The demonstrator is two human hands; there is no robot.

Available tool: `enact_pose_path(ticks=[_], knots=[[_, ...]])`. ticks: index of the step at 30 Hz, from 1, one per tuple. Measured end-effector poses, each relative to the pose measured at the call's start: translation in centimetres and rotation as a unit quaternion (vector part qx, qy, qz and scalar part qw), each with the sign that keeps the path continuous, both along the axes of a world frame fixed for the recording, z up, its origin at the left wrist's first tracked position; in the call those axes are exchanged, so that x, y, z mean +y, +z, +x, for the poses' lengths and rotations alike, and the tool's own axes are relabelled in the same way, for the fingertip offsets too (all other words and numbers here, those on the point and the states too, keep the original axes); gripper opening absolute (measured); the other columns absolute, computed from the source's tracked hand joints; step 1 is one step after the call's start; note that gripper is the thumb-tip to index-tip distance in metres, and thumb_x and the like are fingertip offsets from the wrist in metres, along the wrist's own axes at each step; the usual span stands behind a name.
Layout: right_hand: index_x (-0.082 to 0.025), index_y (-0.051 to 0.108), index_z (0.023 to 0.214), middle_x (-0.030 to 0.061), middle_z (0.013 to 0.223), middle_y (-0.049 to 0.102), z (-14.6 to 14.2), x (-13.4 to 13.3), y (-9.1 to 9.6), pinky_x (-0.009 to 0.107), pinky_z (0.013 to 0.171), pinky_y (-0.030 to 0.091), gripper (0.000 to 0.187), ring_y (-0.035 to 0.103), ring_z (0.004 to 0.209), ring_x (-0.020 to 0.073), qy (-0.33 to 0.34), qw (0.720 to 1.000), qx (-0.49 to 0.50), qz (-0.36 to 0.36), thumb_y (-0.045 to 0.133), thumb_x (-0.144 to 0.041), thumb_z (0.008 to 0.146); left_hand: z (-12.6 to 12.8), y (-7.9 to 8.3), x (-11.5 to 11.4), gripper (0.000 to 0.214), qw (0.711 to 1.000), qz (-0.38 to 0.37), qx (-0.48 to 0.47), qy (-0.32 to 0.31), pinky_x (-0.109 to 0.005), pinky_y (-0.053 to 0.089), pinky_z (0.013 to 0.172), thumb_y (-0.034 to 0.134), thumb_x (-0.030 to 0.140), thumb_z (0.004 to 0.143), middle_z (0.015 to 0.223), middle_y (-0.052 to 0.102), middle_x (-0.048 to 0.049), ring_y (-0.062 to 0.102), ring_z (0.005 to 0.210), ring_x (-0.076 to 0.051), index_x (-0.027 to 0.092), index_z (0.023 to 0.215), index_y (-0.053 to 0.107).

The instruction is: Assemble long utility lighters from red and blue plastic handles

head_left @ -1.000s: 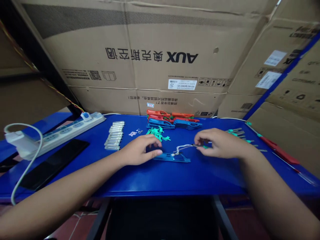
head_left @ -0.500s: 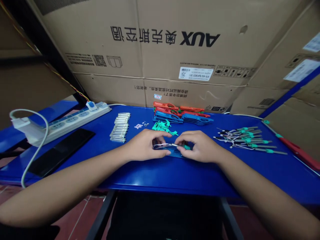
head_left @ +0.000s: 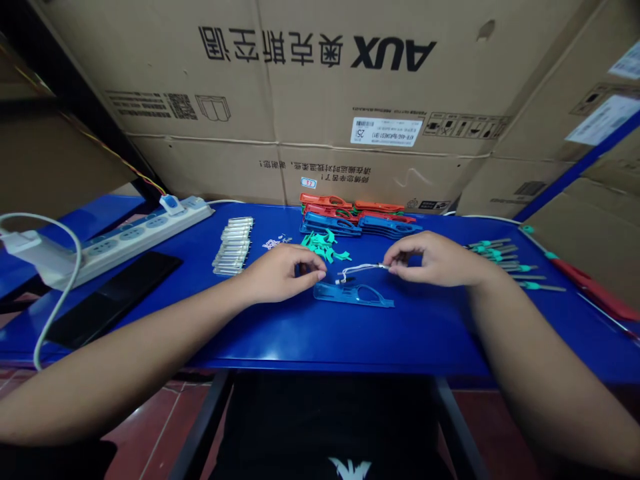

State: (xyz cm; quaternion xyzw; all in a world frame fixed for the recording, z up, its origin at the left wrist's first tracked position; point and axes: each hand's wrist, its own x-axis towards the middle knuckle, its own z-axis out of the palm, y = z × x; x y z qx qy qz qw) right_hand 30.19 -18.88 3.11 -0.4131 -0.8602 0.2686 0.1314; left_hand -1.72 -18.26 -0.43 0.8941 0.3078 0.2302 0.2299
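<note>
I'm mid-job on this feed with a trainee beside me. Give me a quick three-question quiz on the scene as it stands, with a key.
1. Multiple choice: what does the right hand hold by its end? A) a power plug; B) a white-wired part; C) a cardboard label.
2. True or false: the black phone lies on the left side of the table.
3. Fill in: the loose pieces heaped just beyond the single blue piece are coloured ____.

Key: 1. B; 2. True; 3. green.
</note>
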Motion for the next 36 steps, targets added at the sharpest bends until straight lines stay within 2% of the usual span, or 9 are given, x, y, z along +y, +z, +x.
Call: enact_pose_path(ticks=[5, 8, 14, 18, 23, 27, 29, 32, 36], knots=[[-0.018, 0.07, 0.094, 0.0006, 0.079, 0.071, -0.6, -0.1, -0.2, 0.027, 0.066, 0.051, 0.022, 0.063, 0.067, 0.0128, 0.007, 1.0, 0.023, -0.012, 0.065, -0.037, 0.083, 0.8, -0.5, -0.7, 0.034, 0.998, -0.026, -0.037, 0.048, -0.024, 0.049, 0.064, 0.079, 0.044, 0.077, 0.085, 0.071, -0.0023, 0.063, 0.071, -0.013, 0.016, 0.094, 0.069], [-0.018, 0.068, 0.092, 0.0004, 0.077, 0.07, -1.4, -0.7, 0.1, 0.027, 0.065, 0.051, 0.02, 0.063, 0.067, 0.0126, 0.029, 0.999, 0.026, -0.033, 0.065, -0.037, 0.083, 0.9, -0.7, -0.8, 0.033, 0.998, -0.013, -0.015, 0.056, -0.025, 0.049, 0.066, 0.08, 0.043, 0.076, 0.084, 0.07, -0.0016, 0.061, 0.071, -0.013, 0.016, 0.091, 0.067], [-0.019, 0.063, 0.091, -0.0006, 0.076, 0.066, -2.1, -1.5, 0.1, 0.025, 0.065, 0.05, 0.016, 0.061, 0.068, 0.0119, 0.092, 0.993, -0.007, -0.071, 0.067, -0.032, 0.082, 0.6, -0.7, -0.6, 0.016, 1.0, -0.002, 0.022, -0.018, -0.025, 0.048, 0.067, 0.066, 0.033, 0.09, 0.08, 0.071, -0.0012, 0.063, 0.069, -0.012, 0.019, 0.09, 0.074], [-0.02, 0.06, 0.092, -0.0021, 0.076, 0.062, -2.9, -2.2, -0.5, 0.023, 0.062, 0.046, 0.013, 0.058, 0.067, 0.0107, 0.153, 0.983, -0.044, -0.087, 0.067, -0.024, 0.081, 0.5, -0.5, -0.6, 0.016, 0.998, 0.018, 0.038, -0.054, -0.027, 0.05, 0.07, 0.061, 0.024, 0.089, 0.085, 0.072, -0.003, 0.066, 0.074, -0.013, 0.019, 0.093, 0.075], [-0.022, 0.059, 0.091, -0.0026, 0.079, 0.064, -3.9, -2.9, -0.9, 0.022, 0.058, 0.038, 0.017, 0.056, 0.066, 0.0105, 0.166, 0.98, -0.095, -0.048, 0.068, -0.018, 0.078, 0.5, -0.3, -0.6, 0.024, 0.993, 0.028, 0.063, -0.101, -0.029, 0.053, 0.074, 0.057, 0.017, 0.087, 0.091, 0.073, -0.004, 0.067, 0.077, -0.015, 0.019, 0.101, 0.076], [-0.023, 0.061, 0.092, -0.0031, 0.078, 0.065, -4.3, -2.9, -1.0, 0.024, 0.056, 0.034, 0.02, 0.056, 0.066, 0.0116, 0.172, 0.977, -0.128, -0.008, 0.075, -0.029, 0.079, 0.5, -0.4, -0.7, 0.027, 0.987, 0.043, 0.075, -0.133, -0.031, 0.053, 0.079, 0.055, 0.016, 0.088, 0.091, 0.074, -0.0051, 0.068, 0.082, -0.017, 0.02, 0.104, 0.076], [-0.022, 0.063, 0.093, -0.001, 0.082, 0.067, -4.7, -2.9, -1.1, 0.024, 0.058, 0.036, 0.02, 0.058, 0.068, 0.0125, 0.169, 0.98, -0.1, 0.019, 0.073, -0.037, 0.083, 0.6, -0.5, -0.8, 0.027, 0.987, 0.049, 0.074, -0.131, -0.032, 0.053, 0.08, 0.055, 0.017, 0.088, 0.09, 0.074, -0.0049, 0.068, 0.082, -0.017, 0.021, 0.104, 0.077], [-0.022, 0.065, 0.099, 0.0025, 0.091, 0.07, -5.5, -2.9, -1.7, 0.026, 0.067, 0.042, 0.016, 0.062, 0.076, 0.0146, 0.125, 0.988, -0.03, 0.086, 0.063, -0.035, 0.091, 0.7, -0.7, -0.8, 0.026, 0.988, 0.054, 0.073, -0.121, -0.032, 0.054, 0.08, 0.055, 0.019, 0.089, 0.089, 0.074, -0.0044, 0.068, 0.082, -0.016, 0.022, 0.103, 0.077], [-0.023, 0.065, 0.108, 0.0026, 0.096, 0.073, -6.6, -2.9, -3.0, 0.028, 0.071, 0.045, 0.021, 0.065, 0.083, 0.0174, 0.11, 0.987, -0.018, 0.119, 0.062, -0.034, 0.09, 0.8, -0.7, -0.9, 0.024, 0.991, 0.06, 0.056, -0.106, -0.034, 0.054, 0.082, 0.055, 0.021, 0.089, 0.091, 0.075, -0.0043, 0.069, 0.083, -0.017, 0.022, 0.099, 0.077]])
